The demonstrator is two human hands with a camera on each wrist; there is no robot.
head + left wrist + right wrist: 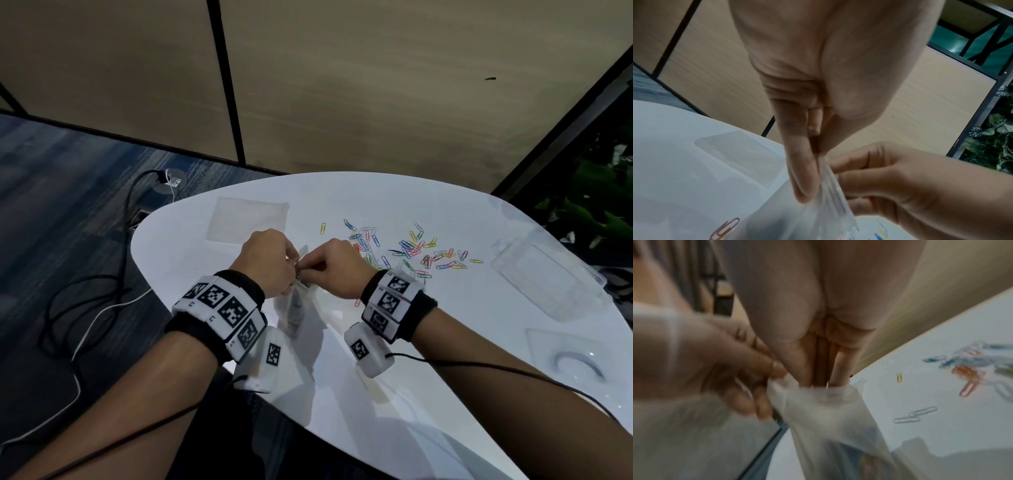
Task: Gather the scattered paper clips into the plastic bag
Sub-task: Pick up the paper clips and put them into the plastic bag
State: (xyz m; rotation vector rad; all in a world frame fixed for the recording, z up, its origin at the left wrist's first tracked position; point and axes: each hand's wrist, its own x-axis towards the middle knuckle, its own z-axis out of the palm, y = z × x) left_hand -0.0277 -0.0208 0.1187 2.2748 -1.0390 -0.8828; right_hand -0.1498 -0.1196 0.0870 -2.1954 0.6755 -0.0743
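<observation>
Both hands (301,265) at bag (296,308) mouth

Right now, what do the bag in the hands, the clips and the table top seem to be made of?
Bag: thin clear plastic film, soft; it wrinkles where the left hand and right hand pinch its top edge. Clips: probably wire with a colored coating, in blue, yellow, red and green; some look pale or silver. Table: smooth white glossy surface, showing soft reflections; its core material cannot be told.
</observation>
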